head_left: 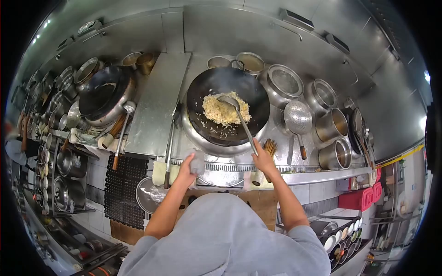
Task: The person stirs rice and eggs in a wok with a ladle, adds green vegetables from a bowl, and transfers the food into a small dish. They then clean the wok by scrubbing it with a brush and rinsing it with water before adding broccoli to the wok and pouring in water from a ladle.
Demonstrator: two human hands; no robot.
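A large black wok (202,83) sits on the burner in front of me. Fried rice (212,109), pale grains with yellow bits, is heaped in its middle, with loose grains scattered around. My right hand (263,160) is wrapped round the handle of a metal ladle (244,123), whose bowl rests in the rice. Near the counter's front edge, my left hand (186,172) is closed on a grey cloth (198,163), apart from the wok. A long-handled utensil (170,147) lies just left of that hand. Behind my right hand is a bamboo brush (270,147).
To the right stand a perforated skimmer (298,117), a lidded round pot (285,82) and steel pots (335,154). A second wok (103,96) is at the left, beyond a steel counter panel (156,106). A round basin (149,195) is below the left counter edge.
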